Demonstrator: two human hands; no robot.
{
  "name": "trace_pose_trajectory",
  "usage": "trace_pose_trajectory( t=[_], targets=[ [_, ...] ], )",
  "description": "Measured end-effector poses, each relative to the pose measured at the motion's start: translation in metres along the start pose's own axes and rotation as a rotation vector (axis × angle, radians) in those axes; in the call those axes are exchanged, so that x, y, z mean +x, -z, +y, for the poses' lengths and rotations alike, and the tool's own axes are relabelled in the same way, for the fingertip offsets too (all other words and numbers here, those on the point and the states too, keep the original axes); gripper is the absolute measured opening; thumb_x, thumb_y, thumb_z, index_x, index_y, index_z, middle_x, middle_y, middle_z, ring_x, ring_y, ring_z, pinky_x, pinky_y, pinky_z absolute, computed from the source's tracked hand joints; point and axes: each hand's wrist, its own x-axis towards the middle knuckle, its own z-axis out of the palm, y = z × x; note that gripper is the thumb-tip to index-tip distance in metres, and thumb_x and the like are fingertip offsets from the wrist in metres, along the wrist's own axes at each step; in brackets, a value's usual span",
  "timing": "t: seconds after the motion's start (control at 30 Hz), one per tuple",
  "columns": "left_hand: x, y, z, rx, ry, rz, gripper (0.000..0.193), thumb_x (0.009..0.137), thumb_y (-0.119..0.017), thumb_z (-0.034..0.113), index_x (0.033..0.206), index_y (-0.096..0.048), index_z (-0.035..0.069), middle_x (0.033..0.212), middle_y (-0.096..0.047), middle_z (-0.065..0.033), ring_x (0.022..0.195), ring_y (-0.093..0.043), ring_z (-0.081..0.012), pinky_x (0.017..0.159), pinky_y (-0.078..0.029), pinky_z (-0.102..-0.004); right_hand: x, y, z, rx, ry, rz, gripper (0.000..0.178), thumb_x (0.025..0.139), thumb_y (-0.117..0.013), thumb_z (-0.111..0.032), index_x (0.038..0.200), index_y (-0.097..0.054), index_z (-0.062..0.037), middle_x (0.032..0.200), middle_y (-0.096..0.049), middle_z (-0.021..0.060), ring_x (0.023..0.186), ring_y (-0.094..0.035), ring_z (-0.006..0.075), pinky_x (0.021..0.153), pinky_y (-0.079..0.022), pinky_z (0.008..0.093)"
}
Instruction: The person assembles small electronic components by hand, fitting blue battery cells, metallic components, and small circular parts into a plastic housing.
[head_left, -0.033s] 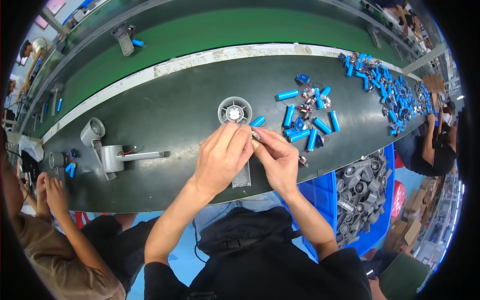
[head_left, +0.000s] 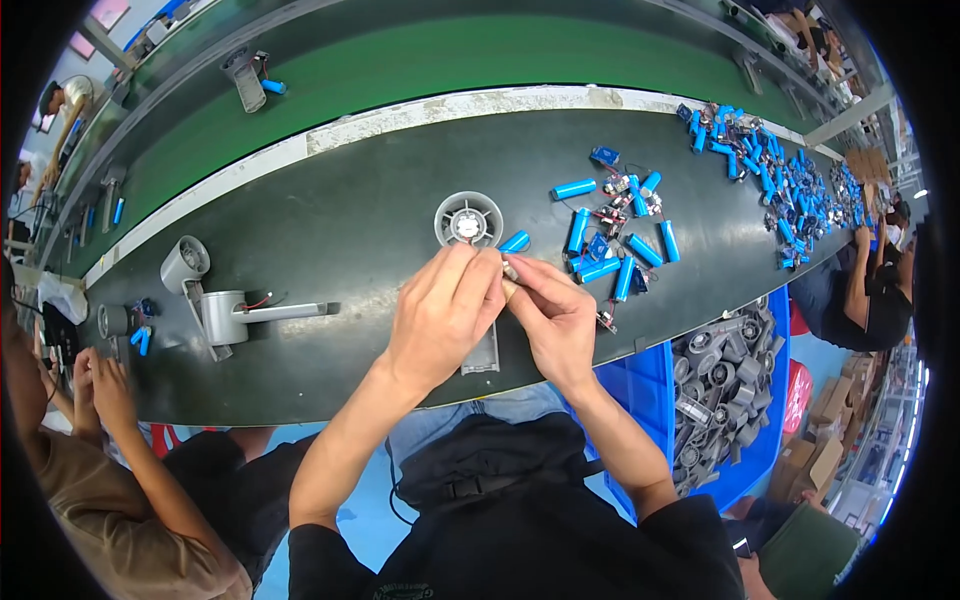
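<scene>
My left hand [head_left: 440, 315] and my right hand [head_left: 552, 325] meet with fingertips pinched together over the work table. A small pale part [head_left: 509, 271] shows between the fingertips, too covered to name. Just beyond them a grey round fan housing [head_left: 441, 222] stands with its spoked opening facing up and a white centre. Its grey handle [head_left: 482, 352] reaches toward me beneath my hands. A blue cylindrical battery cell [head_left: 515, 242] lies against the right side of the housing, its near end close to my fingers.
Loose blue cells with circuit boards [head_left: 600, 232] lie right of my hands, with a larger heap [head_left: 770, 180] farther right. Grey fan bodies [head_left: 226, 318] lie at left. A blue bin [head_left: 640, 385] of grey housings stands at lower right. Co-workers sit at both sides; one hand [head_left: 108, 385] is at left.
The fan housing and its handle have shifted very slightly left. My hands keep the same pinched hold.
</scene>
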Motion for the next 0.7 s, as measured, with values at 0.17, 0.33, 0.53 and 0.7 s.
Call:
trace_pose_trajectory(
  t=[0.17,0.33,0.53,0.7],
  targets=[
    [0.0012,-0.0001,0.0025,-0.043,0.014,0.035,0.023,0.075,-0.072,-0.002,0.094,-0.060,0.002,0.086,-0.055,-0.0090,0.071,-0.062,-0.0265,0.059,-0.051,-0.0379,-0.0008,-0.0034,-0.0043,-0.069,-0.043,0.083,0.026,0.092,-0.066,0.001,0.118,-0.070,0.0032,0.111,-0.070,0.0100,0.096,-0.065,0.0112,0.081,-0.053,0.0235],
    [-0.0012,-0.0001,0.0027,-0.077,0.046,0.015,0.021,0.076,-0.073,-0.006,0.093,-0.063,0.000,0.089,-0.062,-0.0096,0.067,-0.064,-0.0243,0.056,-0.052,-0.0344,0.0000,-0.0031,-0.0044,-0.064,-0.060,0.088,0.032,0.091,-0.066,0.004,0.123,-0.067,0.0030,0.112,-0.068,0.0077,0.097,-0.063,0.0095,0.084,-0.051,0.0219],
    [0.0017,-0.0047,0.0025,-0.107,0.014,0.040,0.021,0.075,-0.071,-0.005,0.091,-0.060,0.001,0.085,-0.055,-0.0092,0.065,-0.062,-0.0254,0.057,-0.051,-0.0362,0.0007,-0.0037,-0.0045,-0.116,-0.010,0.091,0.033,0.091,-0.066,0.006,0.124,-0.068,0.0015,0.109,-0.068,0.0063,0.094,-0.062,0.0087,0.081,-0.050,0.0217],
    [0.0006,-0.0052,0.0030,-0.113,0.039,0.040,0.021,0.076,-0.071,-0.005,0.093,-0.061,0.000,0.085,-0.055,-0.0094,0.066,-0.062,-0.0249,0.057,-0.051,-0.0356,0.0002,-0.0028,-0.0033,-0.166,0.023,0.079,0.033,0.091,-0.066,0.006,0.123,-0.068,0.0011,0.111,-0.069,0.0076,0.095,-0.062,0.0090,0.081,-0.050,0.0218]
  ],
)
